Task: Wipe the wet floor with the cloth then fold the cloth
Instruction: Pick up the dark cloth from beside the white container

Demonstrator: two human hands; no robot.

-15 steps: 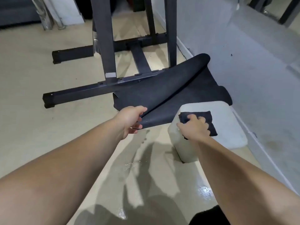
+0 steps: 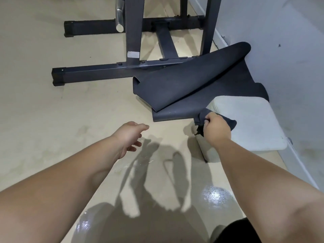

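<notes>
Dropped from left hand (image 2: pixel 128 137) since the earlier frame: black mat (image 2: pixel 175 88), now slumped in a loose fold, centre right. Left fingers slack and spread, holding nothing, above the floor (image 2: pixel 52 120). Right hand (image 2: pixel 216 129) pinching dark cloth (image 2: pixel 201 116), bunched at the fingertips over the near corner of the white block (image 2: pixel 245 123). Cloth edges showing either side of the hand, a tail dangling below. Wet sheen (image 2: pixel 213 195) at lower right.

- The head view looks forward and steeply down onto the floor (image 2: pixel 52 120).
- It sits near: the forearms (image 2: pixel 70 190) fill the lower frame, while the left hand (image 2: pixel 128 137) and right hand (image 2: pixel 216 130) lie mid-frame.
- The wall (image 2: pixel 280 50) bounds its right side.
</notes>
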